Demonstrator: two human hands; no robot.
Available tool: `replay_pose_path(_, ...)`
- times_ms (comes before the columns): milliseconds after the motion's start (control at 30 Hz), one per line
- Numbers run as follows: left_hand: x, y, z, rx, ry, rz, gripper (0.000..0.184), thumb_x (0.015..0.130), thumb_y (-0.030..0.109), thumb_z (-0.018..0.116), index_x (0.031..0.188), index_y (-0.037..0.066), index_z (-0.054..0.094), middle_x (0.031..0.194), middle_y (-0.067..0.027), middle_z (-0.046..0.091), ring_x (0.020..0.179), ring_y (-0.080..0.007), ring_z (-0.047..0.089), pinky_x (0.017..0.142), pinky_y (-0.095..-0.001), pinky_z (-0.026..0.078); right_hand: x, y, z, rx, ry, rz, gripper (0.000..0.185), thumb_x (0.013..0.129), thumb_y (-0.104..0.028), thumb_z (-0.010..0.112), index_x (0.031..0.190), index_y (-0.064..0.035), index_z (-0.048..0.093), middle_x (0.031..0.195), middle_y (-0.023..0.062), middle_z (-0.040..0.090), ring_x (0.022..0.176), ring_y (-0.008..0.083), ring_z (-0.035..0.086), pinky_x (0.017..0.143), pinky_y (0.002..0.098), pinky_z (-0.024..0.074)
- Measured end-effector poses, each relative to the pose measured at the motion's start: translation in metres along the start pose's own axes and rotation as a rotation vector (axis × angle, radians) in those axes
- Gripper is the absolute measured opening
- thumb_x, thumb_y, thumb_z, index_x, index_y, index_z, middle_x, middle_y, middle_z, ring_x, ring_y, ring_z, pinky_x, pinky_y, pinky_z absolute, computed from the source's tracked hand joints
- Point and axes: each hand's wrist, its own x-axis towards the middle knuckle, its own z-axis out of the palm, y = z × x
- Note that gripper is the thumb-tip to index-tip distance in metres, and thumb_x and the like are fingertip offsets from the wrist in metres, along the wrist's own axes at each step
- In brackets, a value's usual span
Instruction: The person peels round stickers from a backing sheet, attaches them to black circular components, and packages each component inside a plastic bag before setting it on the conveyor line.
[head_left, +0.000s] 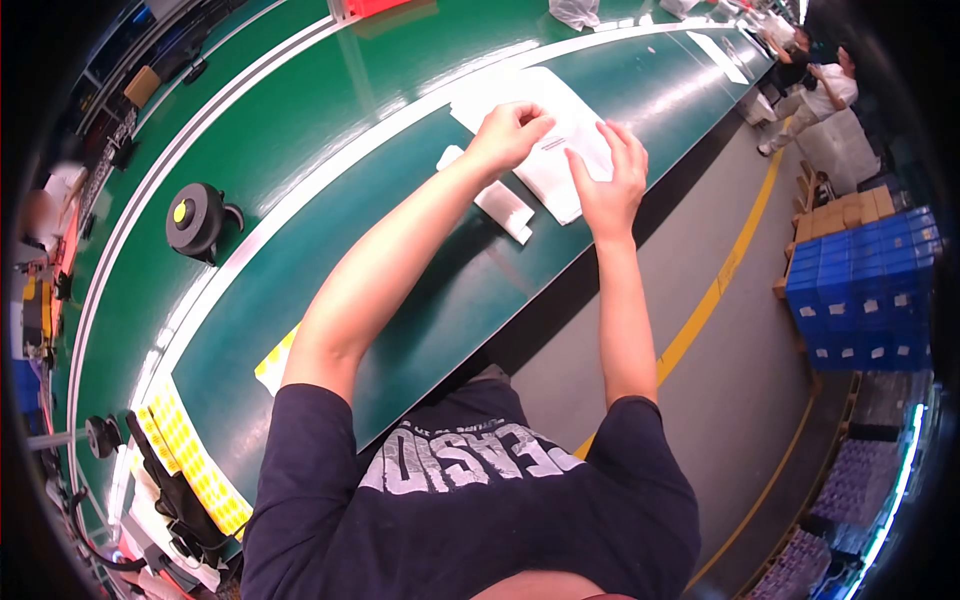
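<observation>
One white stack (547,172) below left hand (511,136), fingers narrow, hold unclear; right hand (612,185) at edge, fingers wide

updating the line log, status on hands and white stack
Left hand curled over white stack. Right hand open at its edge. Smaller white piece alongside, partly hidden.

A gap opens between the left hand (513,138) and the right hand (615,187), over white sheeting (545,185). Bare table (470,305) offers room nearer the body and beyond the right fingertips. A narrow white packet (505,210) obstructs beneath the left wrist; yellow-dotted sheets (272,365) lie by the left elbow.
</observation>
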Motion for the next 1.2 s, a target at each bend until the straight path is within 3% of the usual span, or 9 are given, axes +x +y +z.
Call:
replay_pose_path(233,-0.028,0.051,-0.016,-0.190,-0.180,-0.127,0.019,0.086,0.024,0.060,0.086,0.005,0.061,0.077,0.0026,0.056,0.072,-0.0065,0.048,0.064,-0.0239,0.040,0.029,-0.010,-0.012,0.234,-0.037,-0.008,0.020,0.070,0.001,0.065,0.088,-0.0040,0.070,0.077,0.0117,0.065,0.070,0.0225,0.063,0.065,0.0305,0.0490)
replay_pose_path(533,-0.109,0.140,-0.057,-0.769,-0.247,-0.217,0.020,0.090,0.017,0.054,0.105,0.003,0.056,0.097,-0.0050,0.059,0.088,-0.0119,0.055,0.079,-0.0257,0.045,0.060,-0.076,-0.062,0.628,-0.076,-0.207,0.026,0.071,0.011,0.055,0.094,0.0048,0.066,0.095,0.0157,0.063,0.086,0.0206,0.061,0.075,0.0275,0.0476)
replay_pose_path(633,-0.131,0.147,-0.080,-0.629,-0.333,0.028,0.025,0.091,0.015,0.052,0.112,0.002,0.052,0.107,-0.0078,0.057,0.096,-0.0138,0.054,0.083,-0.0292,0.045,0.058,-0.089,-0.064,0.813,-0.027,-0.283,0.016,0.075,0.001,0.058,0.088,0.0064,0.064,0.096,0.0187,0.059,0.087,0.0245,0.057,0.077,0.0313,0.0455)
replay_pose_path(700,-0.143,0.147,-0.086,-0.222,-0.218,0.516,0.049,0.081,0.010,0.061,0.127,0.003,0.043,0.123,-0.0132,0.051,0.108,-0.0217,0.052,0.092,-0.0339,0.041,0.048,-0.107,-0.057,1.141,-0.231,-0.159,0.016,0.074,-0.006,0.059,0.086,0.0049,0.063,0.092,0.0173,0.058,0.083,0.0256,0.055,0.075,0.0338,0.0438)
replay_pose_path(833,-0.164,0.142,-0.101,0.171,-0.263,0.826,0.041,0.076,0.010,0.066,0.115,0.003,0.059,0.132,-0.0165,0.046,0.116,-0.0240,0.049,0.094,-0.0350,0.040,0.030,-0.139,-0.038,1.259,-0.628,0.152,0.023,0.075,-0.010,0.063,0.093,0.0048,0.061,0.098,0.0145,0.058,0.086,0.0218,0.055,0.076,0.0315,0.0437)
replay_pose_path(933,-0.184,0.127,-0.114,-0.044,-0.026,0.566,0.022,0.080,0.008,0.063,0.101,0.002,0.066,0.111,-0.0135,0.061,0.100,-0.0191,0.058,0.084,-0.0325,0.046,0.011,-0.162,-0.018,1.702,-0.600,0.574,0.032,0.080,-0.013,0.064,0.106,0.0045,0.057,0.108,0.0139,0.058,0.095,0.0210,0.057,0.083,0.0312,0.0449)
replay_pose_path(1000,-0.198,0.126,-0.127,-0.368,0.049,0.295,0.009,0.084,0.007,0.060,0.088,0.000,0.065,0.092,-0.0077,0.065,0.087,-0.0114,0.059,0.075,-0.0275,0.047,0.010,-0.157,0.000,1.778,-0.609,0.512,0.038,0.087,-0.017,0.059,0.117,0.0033,0.051,0.116,0.0142,0.056,0.106,0.0242,0.055,0.092,0.0357,0.0431)
replay_pose_path(1100,-0.210,0.116,-0.150,-0.865,0.116,0.315,0.012,0.085,0.014,0.061,0.085,0.003,0.058,0.082,-0.0039,0.062,0.075,-0.0091,0.058,0.069,-0.0251,0.047,0.018,-0.155,0.014,1.848,-0.586,0.666,0.037,0.092,-0.023,0.050,0.119,0.0024,0.049,0.118,0.0165,0.055,0.108,0.0272,0.055,0.094,0.0394,0.0418)
replay_pose_path(1200,-0.224,0.109,-0.187,-0.801,0.135,0.196,0.014,0.082,0.017,0.062,0.081,0.005,0.055,0.080,-0.0031,0.061,0.071,-0.0091,0.057,0.065,-0.0242,0.045,0.021,-0.169,0.032,2.123,-0.710,0.774,0.043,0.095,-0.032,0.039,0.118,0.0028,0.050,0.118,0.0186,0.055,0.109,0.0313,0.054,0.095,0.0424,0.0425)
